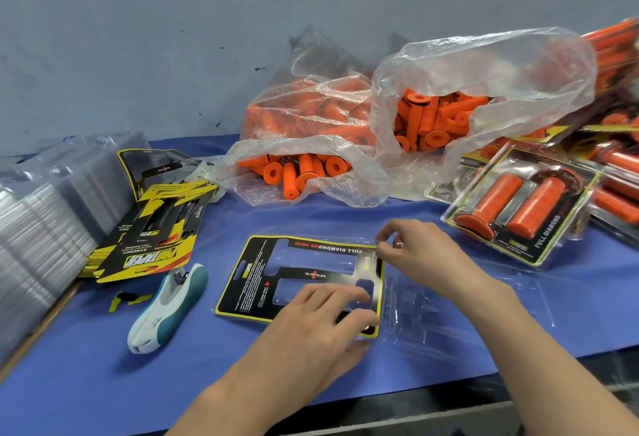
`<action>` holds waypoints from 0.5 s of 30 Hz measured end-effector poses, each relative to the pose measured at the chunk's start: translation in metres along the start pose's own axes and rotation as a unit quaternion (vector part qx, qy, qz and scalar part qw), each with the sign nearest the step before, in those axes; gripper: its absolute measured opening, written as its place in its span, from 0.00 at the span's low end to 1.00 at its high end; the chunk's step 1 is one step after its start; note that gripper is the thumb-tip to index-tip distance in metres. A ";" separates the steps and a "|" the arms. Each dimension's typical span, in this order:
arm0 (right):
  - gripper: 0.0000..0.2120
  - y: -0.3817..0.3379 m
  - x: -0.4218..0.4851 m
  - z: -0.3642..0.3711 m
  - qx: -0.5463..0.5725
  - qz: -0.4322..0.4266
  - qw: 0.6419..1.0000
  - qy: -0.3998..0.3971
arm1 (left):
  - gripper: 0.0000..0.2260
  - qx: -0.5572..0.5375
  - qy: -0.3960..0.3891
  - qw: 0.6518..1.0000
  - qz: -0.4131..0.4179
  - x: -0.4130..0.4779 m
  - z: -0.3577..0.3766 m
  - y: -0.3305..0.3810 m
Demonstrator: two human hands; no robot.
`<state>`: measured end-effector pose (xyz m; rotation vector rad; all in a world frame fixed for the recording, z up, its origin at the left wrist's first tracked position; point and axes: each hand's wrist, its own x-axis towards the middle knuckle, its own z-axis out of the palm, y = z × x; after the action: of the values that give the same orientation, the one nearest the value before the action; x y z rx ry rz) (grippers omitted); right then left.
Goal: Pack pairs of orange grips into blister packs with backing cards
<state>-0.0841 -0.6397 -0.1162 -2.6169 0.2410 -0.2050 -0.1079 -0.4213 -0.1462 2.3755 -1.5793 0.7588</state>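
The left hand (321, 325) lies nearest, its fingers laid across the near right corner of the backing card (301, 276) with the thumb at the edge. It looks to be pressing the card flat so it cannot slide. The right hand (415, 249) reaches just beyond it and pinches the card's far right corner between thumb and forefinger (whether the clear plastic edge is caught in that pinch too, I cannot tell). With both right corners held, the card is probably being squared into place.

The card rests on the blue surface (103, 366), printed side up, windows cut through it. Just to its right the clear blister pack (449, 300) lies spread open and holds no grips yet, so I judge this pack is at the card-seating step.

Left of the card sits a white-and-teal hand tool (166, 304), near enough to grab. Past it is a loose pile of spare cards (152, 238), and stacks of clear blisters (41, 228) stand at the far left.

Further back, two open plastic bags (484, 65) spill orange grips (297, 172) towards the person, mouths forward for easy reach. Finished packs (518, 207) are piled at the right, out of the working space.
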 end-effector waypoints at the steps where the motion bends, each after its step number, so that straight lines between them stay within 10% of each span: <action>1: 0.06 -0.003 0.000 -0.003 -0.012 -0.010 1.000 0.007 | 0.06 0.001 0.007 1.000 -0.001 0.001 -0.001 0.000; 7: 0.09 -0.032 0.021 -0.008 -0.143 -0.119 0.978 0.096 | 0.06 0.006 0.024 1.000 -0.016 0.004 0.001 -0.002; 15: 0.11 -0.024 0.050 0.000 -0.192 -0.129 0.973 -0.008 | 0.06 0.013 -0.003 0.999 -0.032 0.003 0.011 -0.008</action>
<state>-0.0327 -0.6298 -0.0994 -3.0314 -0.0772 -0.2467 -0.0963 -0.4254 -0.1529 2.4379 -1.4959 0.7642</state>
